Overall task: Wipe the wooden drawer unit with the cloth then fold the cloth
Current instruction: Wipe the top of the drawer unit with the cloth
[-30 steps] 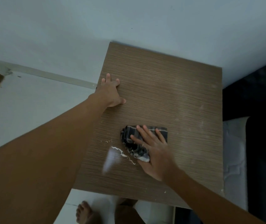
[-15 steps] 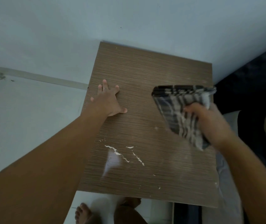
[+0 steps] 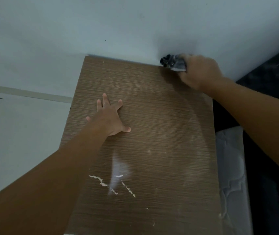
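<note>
Cloth [image 3: 173,62] bunched at the far right corner of the wooden drawer unit [image 3: 155,119].
The right hand [image 3: 201,72] curls its fingers round the dark-and-pale cloth and holds it at the far edge of the top, close against the wall [image 3: 101,28]. The left hand [image 3: 109,118] lies flat on the top near its left edge, fingers straight and spread, thumb out. White flecks [image 3: 104,183] lie scattered toward the near edge; pale smears arc along the right side.

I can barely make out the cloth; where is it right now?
In the head view, the cloth is bunched in the right hand at the far right corner of the drawer unit, beside the wall.
</note>
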Demonstrator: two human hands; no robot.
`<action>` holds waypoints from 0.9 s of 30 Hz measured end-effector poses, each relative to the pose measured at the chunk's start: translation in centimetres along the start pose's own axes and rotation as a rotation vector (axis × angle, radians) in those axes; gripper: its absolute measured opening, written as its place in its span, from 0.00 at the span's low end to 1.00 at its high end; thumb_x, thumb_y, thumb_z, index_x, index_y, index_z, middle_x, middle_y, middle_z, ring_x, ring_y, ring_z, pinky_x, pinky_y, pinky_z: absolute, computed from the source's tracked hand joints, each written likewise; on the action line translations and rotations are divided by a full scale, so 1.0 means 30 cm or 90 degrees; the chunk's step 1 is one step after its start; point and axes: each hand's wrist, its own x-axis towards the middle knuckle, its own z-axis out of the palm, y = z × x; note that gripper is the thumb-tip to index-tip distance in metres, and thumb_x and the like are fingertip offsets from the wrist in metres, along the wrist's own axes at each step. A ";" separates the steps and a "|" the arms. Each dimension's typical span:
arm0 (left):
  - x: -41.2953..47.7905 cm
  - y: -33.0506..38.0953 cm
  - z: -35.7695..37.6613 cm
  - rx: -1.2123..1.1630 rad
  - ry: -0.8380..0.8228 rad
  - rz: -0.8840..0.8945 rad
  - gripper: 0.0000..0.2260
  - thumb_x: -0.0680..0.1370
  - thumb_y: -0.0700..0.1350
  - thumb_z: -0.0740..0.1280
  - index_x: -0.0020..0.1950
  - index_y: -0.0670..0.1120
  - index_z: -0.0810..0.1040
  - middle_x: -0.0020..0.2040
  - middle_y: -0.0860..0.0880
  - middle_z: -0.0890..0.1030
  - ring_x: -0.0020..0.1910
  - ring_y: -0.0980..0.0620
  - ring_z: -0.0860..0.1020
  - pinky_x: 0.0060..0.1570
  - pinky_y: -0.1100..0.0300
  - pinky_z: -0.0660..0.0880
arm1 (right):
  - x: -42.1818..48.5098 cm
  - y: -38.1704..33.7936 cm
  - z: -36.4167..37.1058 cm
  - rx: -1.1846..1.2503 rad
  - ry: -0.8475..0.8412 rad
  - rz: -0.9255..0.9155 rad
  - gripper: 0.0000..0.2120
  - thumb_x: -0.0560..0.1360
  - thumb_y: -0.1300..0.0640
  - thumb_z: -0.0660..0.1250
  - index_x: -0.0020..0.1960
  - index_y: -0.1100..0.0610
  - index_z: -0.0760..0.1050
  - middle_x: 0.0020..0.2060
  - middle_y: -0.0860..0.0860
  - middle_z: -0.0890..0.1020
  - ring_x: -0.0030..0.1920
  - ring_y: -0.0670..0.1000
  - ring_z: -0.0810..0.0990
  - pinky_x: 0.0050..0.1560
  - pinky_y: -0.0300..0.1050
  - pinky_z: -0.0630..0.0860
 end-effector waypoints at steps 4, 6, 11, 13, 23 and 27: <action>0.003 0.009 0.004 -0.008 0.000 -0.002 0.48 0.68 0.56 0.77 0.78 0.61 0.50 0.78 0.50 0.32 0.78 0.46 0.37 0.69 0.28 0.51 | -0.006 -0.004 0.128 0.020 -0.076 0.019 0.22 0.78 0.46 0.59 0.70 0.51 0.68 0.57 0.57 0.80 0.55 0.60 0.79 0.51 0.51 0.74; 0.001 0.010 0.005 -0.007 -0.001 -0.001 0.48 0.68 0.56 0.77 0.78 0.61 0.50 0.78 0.49 0.32 0.78 0.46 0.37 0.69 0.28 0.51 | -0.041 -0.012 0.181 0.192 -0.071 0.045 0.24 0.79 0.47 0.60 0.73 0.55 0.66 0.67 0.57 0.75 0.66 0.60 0.73 0.66 0.55 0.69; -0.008 0.006 0.006 -0.005 -0.001 0.001 0.48 0.68 0.57 0.77 0.78 0.61 0.49 0.78 0.49 0.32 0.78 0.46 0.36 0.69 0.29 0.50 | -0.103 -0.042 0.228 0.317 -0.045 0.120 0.32 0.79 0.49 0.64 0.78 0.55 0.55 0.77 0.54 0.61 0.77 0.57 0.55 0.75 0.51 0.48; -0.009 0.007 0.003 -0.004 -0.002 0.001 0.47 0.68 0.57 0.76 0.78 0.61 0.49 0.78 0.49 0.32 0.78 0.46 0.36 0.69 0.28 0.51 | -0.136 -0.055 0.223 0.325 -0.045 0.112 0.33 0.79 0.49 0.65 0.79 0.53 0.55 0.77 0.53 0.61 0.77 0.57 0.54 0.74 0.49 0.47; -0.009 0.008 0.004 -0.025 -0.004 0.004 0.48 0.68 0.56 0.77 0.79 0.60 0.50 0.78 0.50 0.31 0.78 0.46 0.36 0.68 0.28 0.49 | -0.483 -0.217 0.261 0.325 -0.024 -0.015 0.38 0.75 0.49 0.68 0.75 0.40 0.48 0.75 0.53 0.66 0.75 0.49 0.59 0.75 0.48 0.50; -0.007 0.009 0.006 -0.013 0.002 0.012 0.48 0.67 0.57 0.77 0.79 0.59 0.50 0.79 0.49 0.32 0.78 0.45 0.37 0.68 0.27 0.49 | -0.631 -0.301 0.278 0.315 -0.057 -0.029 0.29 0.75 0.44 0.60 0.75 0.42 0.59 0.76 0.50 0.62 0.77 0.49 0.56 0.76 0.55 0.54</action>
